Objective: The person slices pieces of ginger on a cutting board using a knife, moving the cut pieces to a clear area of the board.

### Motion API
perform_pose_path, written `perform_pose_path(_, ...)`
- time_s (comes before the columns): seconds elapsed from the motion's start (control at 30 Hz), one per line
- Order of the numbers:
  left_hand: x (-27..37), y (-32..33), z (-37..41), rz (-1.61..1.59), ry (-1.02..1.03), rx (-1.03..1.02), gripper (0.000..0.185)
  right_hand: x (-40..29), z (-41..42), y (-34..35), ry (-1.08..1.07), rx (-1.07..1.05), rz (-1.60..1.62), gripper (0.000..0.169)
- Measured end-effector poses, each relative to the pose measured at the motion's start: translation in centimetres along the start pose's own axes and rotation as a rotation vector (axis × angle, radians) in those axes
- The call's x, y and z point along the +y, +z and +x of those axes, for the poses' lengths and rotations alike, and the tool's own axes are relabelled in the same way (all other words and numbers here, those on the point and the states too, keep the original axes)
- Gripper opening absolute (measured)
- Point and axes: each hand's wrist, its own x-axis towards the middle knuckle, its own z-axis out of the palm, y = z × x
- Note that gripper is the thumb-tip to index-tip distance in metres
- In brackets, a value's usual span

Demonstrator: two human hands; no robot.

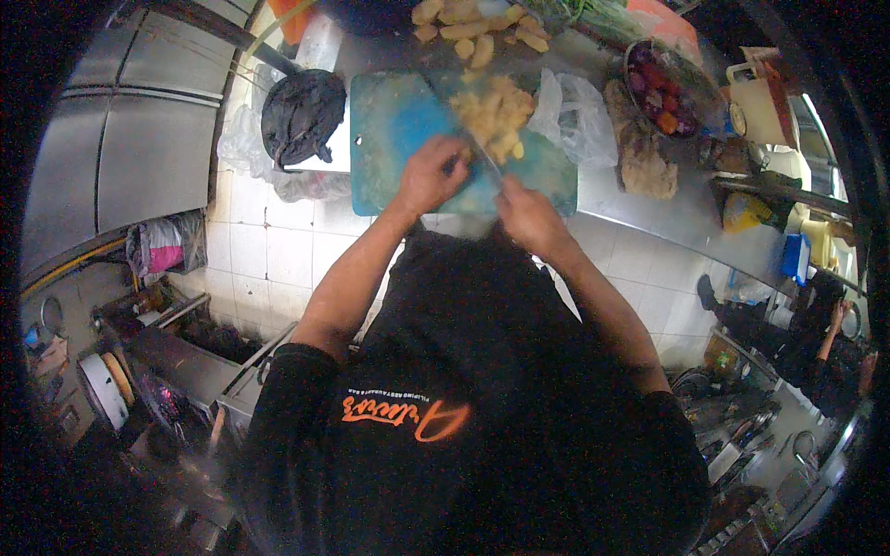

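My right hand (532, 219) grips the handle of a kitchen knife (484, 154) at the near edge of a blue-green cutting board (382, 187). The blade slants away to the far left across the board. Close to the blade's left side is my left hand (434, 174), fingers curled and blurred; whether they hold anything cannot be made out. Against the right side of the blade lies a heap of pale yellow cut pieces, apparently ginger (494, 111). Larger pale brown root pieces (480, 29) lie on the metal counter beyond the board.
Right of the board are a clear plastic bag (576, 118), a brown cloth (643, 156) and a bowl of purple onions (660, 90). A black plastic-covered container (304, 115) stands to the left. Another person (799, 333) is at far right. Steel cabinets (156, 153) line the left.
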Motion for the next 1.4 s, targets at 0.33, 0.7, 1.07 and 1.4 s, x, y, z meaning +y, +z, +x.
perform_pose_path(0.33, 0.3, -0.1, 0.6, 0.043, 0.025, -0.013, 0.015, -0.5, -1.5, 0.6, 0.053, 0.021, -0.057, 0.023)
perform_pose_path(0.7, 0.3, -0.1, 0.6, 0.084, 0.063, -0.095, 0.020, 0.6, -0.5, 0.9, 0.125, -0.090, -0.001, 0.031)
perform_pose_path(1.07, 0.0, 0.3, 0.4, 0.011, -0.077, -0.015, 0.016, -2.2, -0.6, -3.0, 0.102, -0.058, 0.006, 0.025)
perform_pose_path(1.4, -0.2, 0.1, 0.4, -0.007, -0.009, -0.039, 0.016, 0.2, -1.3, 0.6, 0.061, -0.029, 0.102, 0.022)
